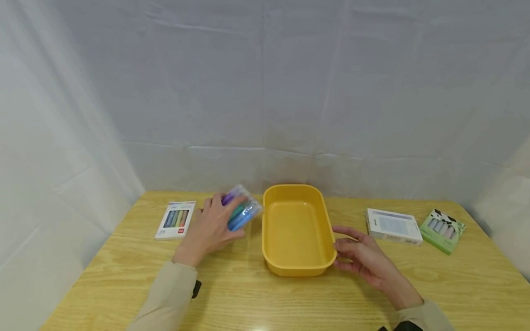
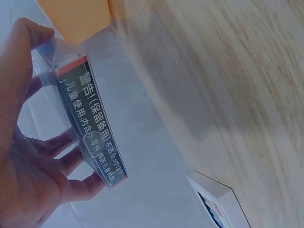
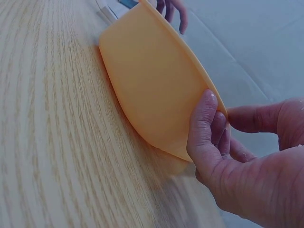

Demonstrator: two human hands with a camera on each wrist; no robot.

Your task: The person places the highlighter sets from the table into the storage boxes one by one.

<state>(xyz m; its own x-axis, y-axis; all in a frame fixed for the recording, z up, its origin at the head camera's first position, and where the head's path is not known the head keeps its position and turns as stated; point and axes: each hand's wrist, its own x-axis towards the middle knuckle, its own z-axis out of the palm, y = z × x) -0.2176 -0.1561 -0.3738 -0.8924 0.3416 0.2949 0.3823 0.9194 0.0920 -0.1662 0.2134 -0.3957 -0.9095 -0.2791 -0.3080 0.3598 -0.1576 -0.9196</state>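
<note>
In the head view, my left hand [image 1: 213,225] grips a clear plastic pack of markers [image 1: 244,214] and holds it tilted, just left of a yellow plastic bin [image 1: 296,266]. Purple, green and blue show through the pack. Its dark printed side label [image 2: 90,118] faces the left wrist camera, with fingers and thumb around the pack. My right hand [image 1: 362,259] touches the outside of the bin's right wall near the rim. In the right wrist view, its fingertips [image 3: 206,102] rest against the bin's outer wall [image 3: 147,80].
A white box with coloured pens in its window [image 1: 175,220] lies on the left of the wooden table [image 1: 256,303]. Right of the bin lie a white box [image 1: 393,226] and a green box with a cow-spot print [image 1: 443,230]. A pale sheet [image 1: 290,92] hangs behind.
</note>
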